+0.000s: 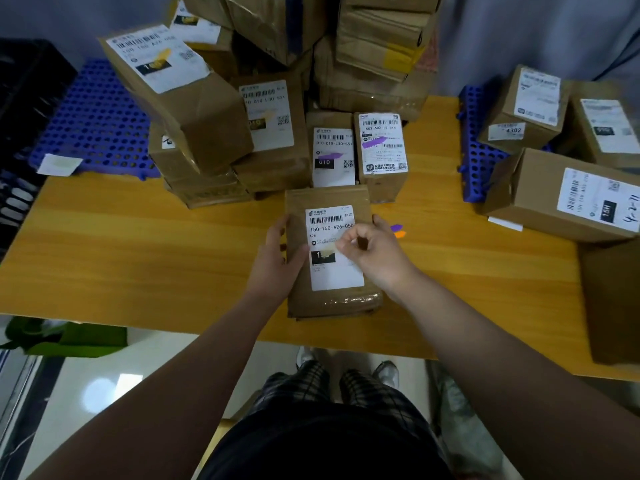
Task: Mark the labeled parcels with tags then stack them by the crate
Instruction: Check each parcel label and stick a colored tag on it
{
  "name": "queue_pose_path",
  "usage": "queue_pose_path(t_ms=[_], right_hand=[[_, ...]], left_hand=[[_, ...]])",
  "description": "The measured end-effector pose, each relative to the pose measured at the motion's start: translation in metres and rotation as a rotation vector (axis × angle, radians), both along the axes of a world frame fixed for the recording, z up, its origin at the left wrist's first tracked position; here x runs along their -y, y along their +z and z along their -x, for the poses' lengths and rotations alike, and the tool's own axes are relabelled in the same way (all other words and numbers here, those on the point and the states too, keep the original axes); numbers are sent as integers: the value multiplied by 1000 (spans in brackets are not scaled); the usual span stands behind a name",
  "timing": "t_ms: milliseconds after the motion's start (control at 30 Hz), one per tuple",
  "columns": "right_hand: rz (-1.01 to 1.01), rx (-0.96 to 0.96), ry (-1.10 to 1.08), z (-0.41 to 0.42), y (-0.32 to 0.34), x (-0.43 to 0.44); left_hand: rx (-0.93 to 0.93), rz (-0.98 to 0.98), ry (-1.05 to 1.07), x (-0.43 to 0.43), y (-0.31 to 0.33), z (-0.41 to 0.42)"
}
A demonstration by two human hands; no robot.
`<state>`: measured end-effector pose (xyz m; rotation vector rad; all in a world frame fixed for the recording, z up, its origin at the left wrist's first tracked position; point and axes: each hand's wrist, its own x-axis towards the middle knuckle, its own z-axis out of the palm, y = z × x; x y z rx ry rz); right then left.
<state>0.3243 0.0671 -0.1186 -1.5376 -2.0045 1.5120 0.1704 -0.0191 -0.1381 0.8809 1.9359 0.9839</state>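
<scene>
A yellow wooden bench (pixel 138 244) against a pale wall, piled at the back with brown cardboard boxes. Blue perforated mats (pixel 93 123) under the left and right heaps; a dark crate (pixel 24 98) at the far left edge, mostly cut off.

At the front centre, flat on the bench: one small parcel (pixel 329 303), label (pixel 334 249) facing up. Left hand (pixel 277 258) laid along its left edge, thumb on the label's rim, fingers (pixel 277 230) loosely curled and steadying. Right hand (pixel 374 251) over the label, thumb and forefinger pinched together on a pale yellowish tag (pixel 327 251) being pressed down near the black patch. Two spare tags, purple (pixel 396 227) and orange (pixel 400 234), just beside the right hand on the wood.

Probably light and stiff: plain carton, taped at the near end with wrinkled clear film. Not slippery save on that tape and the glossy label. Best held by the two long sides, palms flat, as thin walls may dent under a hard squeeze. Contents unknown, so fragility cannot be judged.

Hard to read: the small print on the label, the tag's exact outline under the fingertips, whether it is fully stuck. Right-hand boxes (pixel 561 195) partly out of frame. Back pile (pixel 377 46) cropped at the top. Crate's rim and depth not visible.
</scene>
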Motion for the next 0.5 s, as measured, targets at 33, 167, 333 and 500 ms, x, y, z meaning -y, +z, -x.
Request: queue_pose_path(t_ms=[33, 167, 333, 500], right_hand=[[-5, 8, -1, 1, -4, 0], [-25, 6, -46, 6, -8, 1], [-116, 120, -80, 14, -9, 5], [-182, 131, -80, 13, -11, 4]], left_hand=[[34, -10, 2, 1, 1, -1], [76, -22, 11, 1, 3, -2], [124, -9, -19, 1, 6, -2], [142, 11, -50, 2, 6, -3]])
